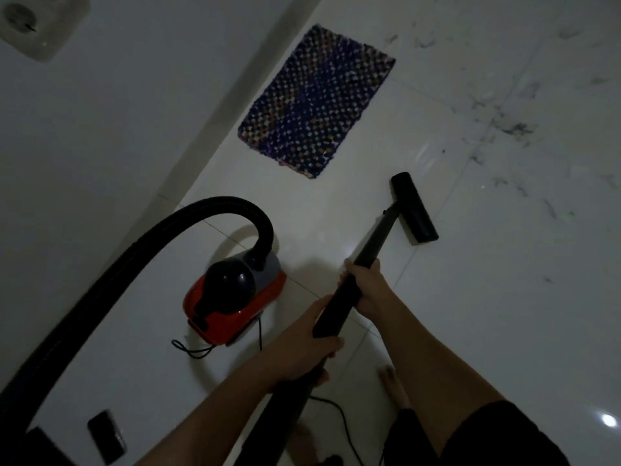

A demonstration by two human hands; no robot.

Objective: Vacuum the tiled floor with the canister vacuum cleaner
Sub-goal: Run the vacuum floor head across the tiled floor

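Note:
A red and grey canister vacuum cleaner (pixel 235 294) with a black dome sits on the white tiled floor (pixel 487 297) near the wall. Its ribbed black hose (pixel 134 250) arcs up from the canister and runs off to the lower left. A black wand (pixel 373 243) slants across the middle of the view. At its far end a flat black floor nozzle (pixel 415 208) rests on the tiles. My right hand (pixel 368 287) grips the wand higher up. My left hand (pixel 302 344) holds it lower down, close to my body.
A purple woven mat (pixel 316 99) lies by the wall beyond the nozzle. Dark dust streaks (pixel 510 129) mark the tiles at the upper right. A black power cord (pixel 339 412) trails by my bare feet (pixel 393 385). A small dark flat object (pixel 107 435) lies at the lower left. A wall socket (pixel 37 21) sits upper left.

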